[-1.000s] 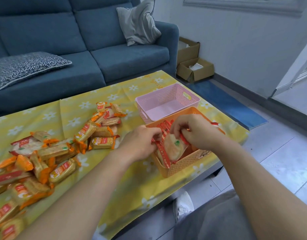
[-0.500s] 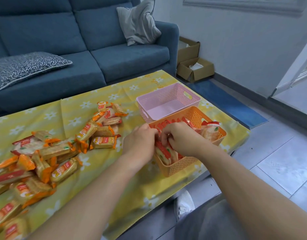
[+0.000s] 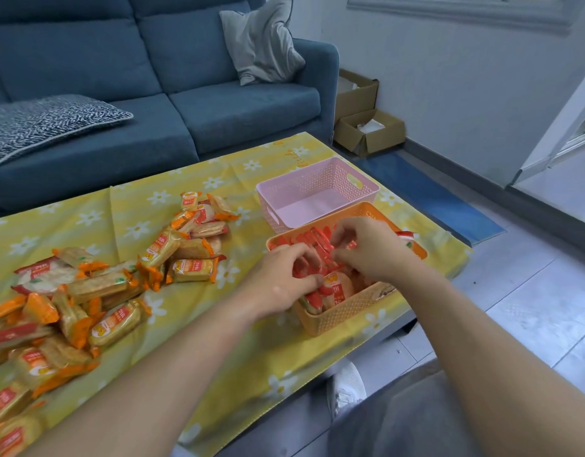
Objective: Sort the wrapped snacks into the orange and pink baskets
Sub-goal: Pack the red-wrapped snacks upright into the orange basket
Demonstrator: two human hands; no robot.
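Pinching red snacks [image 3: 312, 240] in the orange basket [image 3: 344, 316], left hand [image 3: 281, 282] and right hand [image 3: 370, 255] both grip; pile [image 3: 96, 291] lies at nine o'clock, nearer left.

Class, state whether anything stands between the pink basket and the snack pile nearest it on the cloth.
Nothing visible does. Only bare yellow cloth separates the snack pile from the open-topped pink basket. The left hand and right hand hold red-wrapped snacks in the orange basket, off that path.
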